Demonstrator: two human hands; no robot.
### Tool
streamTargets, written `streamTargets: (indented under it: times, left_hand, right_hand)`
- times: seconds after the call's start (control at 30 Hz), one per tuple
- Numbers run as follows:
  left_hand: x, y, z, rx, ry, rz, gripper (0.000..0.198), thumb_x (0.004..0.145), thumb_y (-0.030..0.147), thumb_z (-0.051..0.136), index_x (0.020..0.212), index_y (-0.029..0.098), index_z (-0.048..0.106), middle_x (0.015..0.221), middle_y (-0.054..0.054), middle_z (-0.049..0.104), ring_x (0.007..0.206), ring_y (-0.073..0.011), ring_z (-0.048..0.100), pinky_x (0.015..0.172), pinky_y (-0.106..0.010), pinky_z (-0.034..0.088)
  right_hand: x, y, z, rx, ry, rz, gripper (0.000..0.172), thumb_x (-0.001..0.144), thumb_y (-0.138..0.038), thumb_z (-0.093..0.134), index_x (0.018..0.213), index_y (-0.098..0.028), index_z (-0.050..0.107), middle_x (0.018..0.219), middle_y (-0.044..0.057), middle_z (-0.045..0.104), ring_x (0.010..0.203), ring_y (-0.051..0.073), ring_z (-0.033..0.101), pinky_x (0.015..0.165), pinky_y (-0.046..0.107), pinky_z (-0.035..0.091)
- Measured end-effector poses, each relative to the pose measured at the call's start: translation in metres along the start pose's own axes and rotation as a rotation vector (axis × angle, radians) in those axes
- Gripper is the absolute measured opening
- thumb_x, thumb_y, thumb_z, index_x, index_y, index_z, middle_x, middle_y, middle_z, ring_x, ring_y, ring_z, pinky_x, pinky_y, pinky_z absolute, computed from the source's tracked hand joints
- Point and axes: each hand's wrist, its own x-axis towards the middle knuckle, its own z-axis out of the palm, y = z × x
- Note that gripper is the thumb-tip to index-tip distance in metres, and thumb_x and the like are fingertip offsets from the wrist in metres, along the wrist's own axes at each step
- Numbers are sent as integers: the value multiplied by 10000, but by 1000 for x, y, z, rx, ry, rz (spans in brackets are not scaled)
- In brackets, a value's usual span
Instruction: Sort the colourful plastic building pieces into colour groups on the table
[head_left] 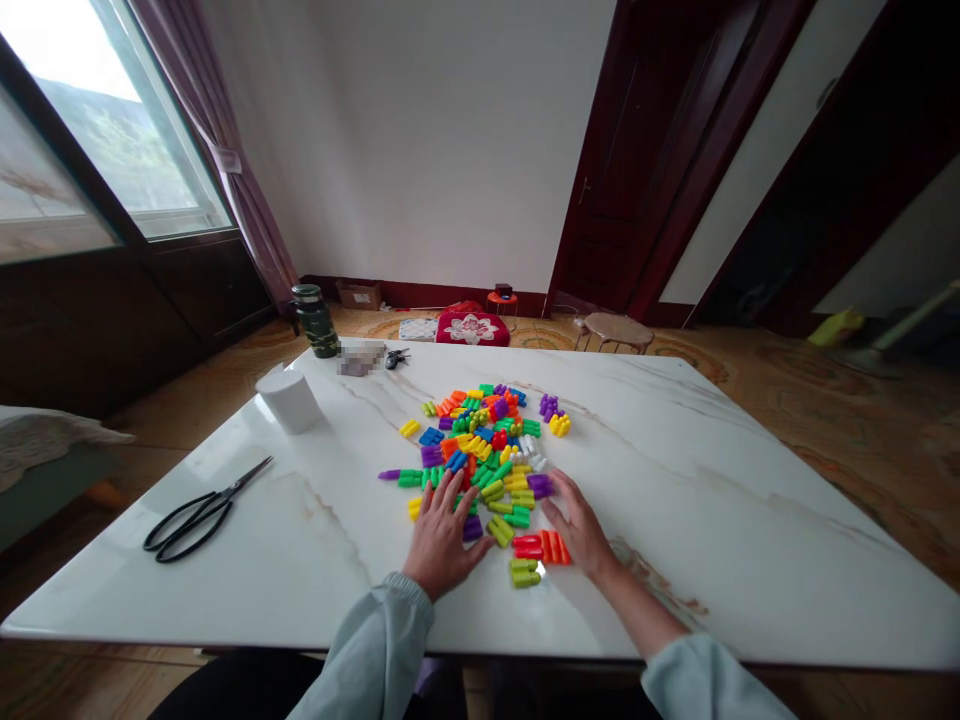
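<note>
A heap of colourful plastic toy building blocks [491, 470] lies in the middle of the white marbled table [352, 580]. My left hand [442, 540] rests on the near left part of the heap, palm down, fingers spread over green, blue and purple blocks. On the right side, my right hand [585, 530] is open, its thumb and fingers apart by a purple block [540, 486]; whether it touches that block I cannot tell. Just below lie red and orange blocks [541, 547] side by side, and nearer the edge some yellow-green ones [524, 573].
Black-handled scissors [202, 515] lie at the left, with a white paper roll [289, 399] behind them. A camouflage flask [316, 321] and a small bunch of keys [396, 358] sit at the far left corner. Beyond the table stand a red patterned stool [472, 328] and a round stool [616, 329].
</note>
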Motion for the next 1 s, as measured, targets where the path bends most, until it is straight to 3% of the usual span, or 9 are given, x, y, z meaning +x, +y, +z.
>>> streamTargets:
  times: [0.13,0.2,0.27,0.4,0.57,0.73,1.0]
  left_hand:
    - [0,1,-1,-21,11,2,640,811,505,588,1371,211,488,1512,-132,377,1418,-343,280,1150,-564,213]
    - [-1,1,-2,-29,6,4,649,820,521,575,1382,213,477,1517,-132,368,1421,-341,273,1152,-569,204]
    - [-1,0,-2,-37,0,6,648,837,543,550,1391,216,466,1528,-130,349,1427,-339,262,1153,-576,196]
    - [-3,-3,-1,-50,-14,36,695,852,600,512,1426,221,419,1547,-130,312,1433,-335,248,1151,-582,191]
    - [-3,-5,1,-52,-42,86,831,769,670,577,1448,233,385,1558,-136,284,1428,-362,250,1145,-599,188]
    - [-1,-1,-2,-54,-60,44,764,777,661,580,1402,243,449,1519,-132,364,1415,-348,287,1148,-584,210]
    - [1,2,-6,-72,-78,33,704,795,615,591,1390,261,466,1476,-117,432,1408,-341,301,1144,-591,218]
  right_hand:
    - [-63,-10,-6,-201,-95,-130,697,764,-461,705,1379,-210,495,1434,140,476,1337,325,421,1115,516,358]
    - [-81,-16,2,-285,-105,-149,786,691,-375,781,1404,-251,473,1485,121,415,1381,355,348,1119,547,341]
    - [-87,-20,15,-319,-94,-131,766,693,-277,770,1399,-302,476,1546,87,316,1416,358,280,1122,560,330]
    - [-68,-27,47,-210,0,-80,603,752,-173,681,1329,-278,543,1579,91,221,1392,322,349,1087,487,411]
    - [-37,-30,71,-42,141,-91,441,748,-148,661,1183,-214,632,1474,135,400,1300,300,481,1008,442,502]
    - [-32,-31,70,33,210,-119,289,837,-152,552,1094,-210,669,1204,117,620,1110,237,616,964,416,525]
    - [-32,-48,54,119,189,-76,206,919,-299,516,984,-201,685,951,77,700,892,198,660,820,316,543]
